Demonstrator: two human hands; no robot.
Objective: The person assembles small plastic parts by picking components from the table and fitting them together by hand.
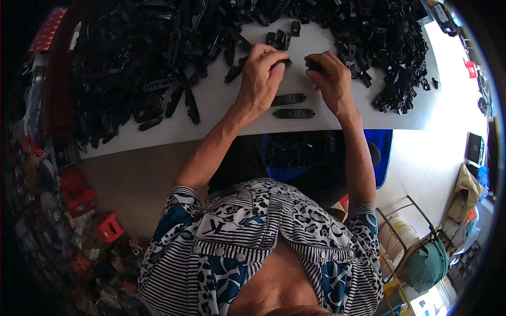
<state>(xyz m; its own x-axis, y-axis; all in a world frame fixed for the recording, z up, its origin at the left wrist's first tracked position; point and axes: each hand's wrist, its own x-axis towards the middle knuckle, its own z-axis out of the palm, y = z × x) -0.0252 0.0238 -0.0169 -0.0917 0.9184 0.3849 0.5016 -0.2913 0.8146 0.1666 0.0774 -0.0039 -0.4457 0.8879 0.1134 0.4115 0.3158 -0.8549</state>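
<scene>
Over the white table my left hand (262, 73) is closed on a black plastic part (281, 62), mostly covered by the fingers. Opposite it, my right hand (332, 79) pinches a small black plastic piece (313, 64). The two pieces are apart, with a gap of table between them. Two long black plastic parts lie side by side below the hands: an upper one (290, 99), close to my left wrist, and a lower one (293, 114). Just beyond my fingers stand several small black blocks (279, 39).
A large heap of long black parts (132, 68) covers the table's left side. Smaller black pieces (390, 58) are piled at the right. Below the table edge (211, 136) sits a blue bin (383, 158) holding black parts. Red stools (109, 227) stand at lower left, a metal-framed cart (406, 231) at lower right.
</scene>
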